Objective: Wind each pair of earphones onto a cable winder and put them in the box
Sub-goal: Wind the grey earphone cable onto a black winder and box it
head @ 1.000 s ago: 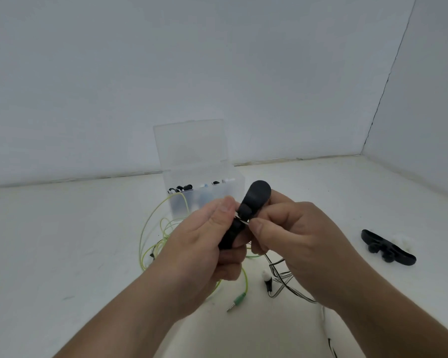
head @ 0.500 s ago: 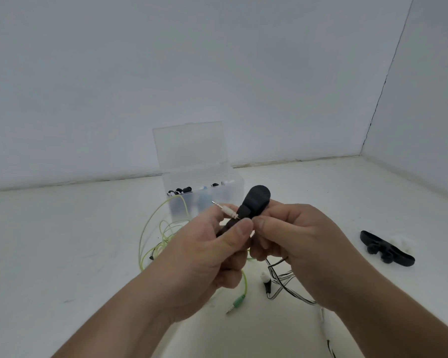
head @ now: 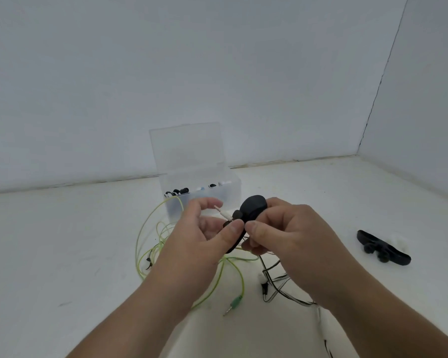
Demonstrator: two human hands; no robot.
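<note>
I hold a black cable winder (head: 252, 207) in front of me, above the white surface. My right hand (head: 287, 236) grips its right side. My left hand (head: 204, 236) pinches its lower part with thumb and fingers, and a white jack plug (head: 224, 213) sticks out to the left of the winder. A thin black-and-white earphone cable (head: 277, 282) hangs from under my right hand. Loose green earphones (head: 150, 236) lie below my left hand, their green plug (head: 234, 303) toward me. The clear plastic box (head: 229, 187) stands open behind my hands, with wound earphones inside.
A second black cable winder (head: 383, 248) lies on the surface at the right, beside something small and white (head: 401, 241). White walls close the space behind and to the right. More white cable (head: 323, 329) runs off by my right forearm.
The white jack plug has come out to the left of the winder. My left fingers have spread apart, and the thumb now presses lower on the winder.
</note>
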